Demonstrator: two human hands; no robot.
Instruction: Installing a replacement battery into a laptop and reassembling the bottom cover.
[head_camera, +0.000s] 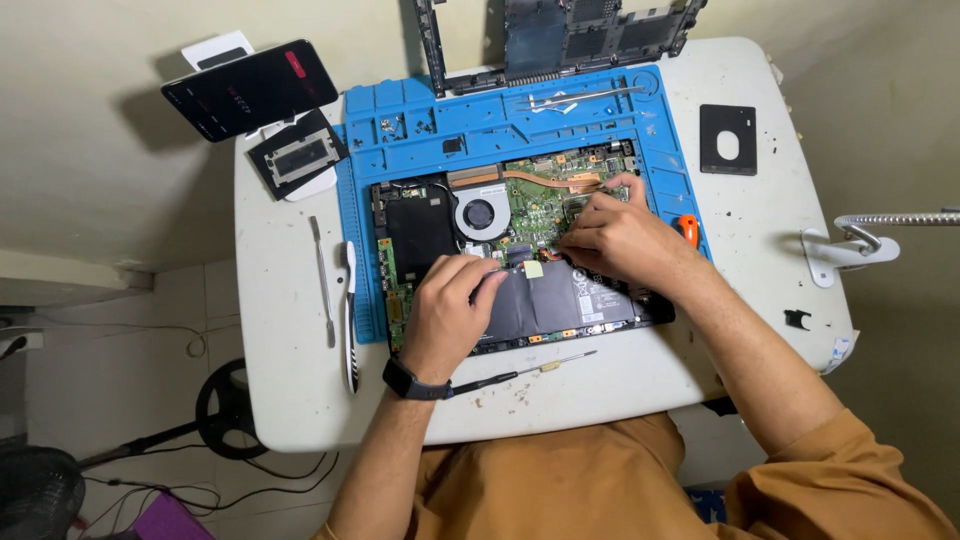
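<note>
Hands first: our left hand (452, 312) rests curled on the opened laptop (510, 255), fingers folded against the black battery (555, 300) with nothing visibly held. Our right hand (612, 235) pinches narrow at the green board (545, 205), just right of the round fan (480, 213); whether it grips a small part we cannot tell. The laptop lies on the blue mat (400, 120) in the middle of the counter (290, 330). We judge that a hard press on the battery could dent it, and a tug at the board could tear a connector. The thin screwdriver (525, 371), just below the laptop near the counter's edge, could be knocked off by our left wrist.
</note>
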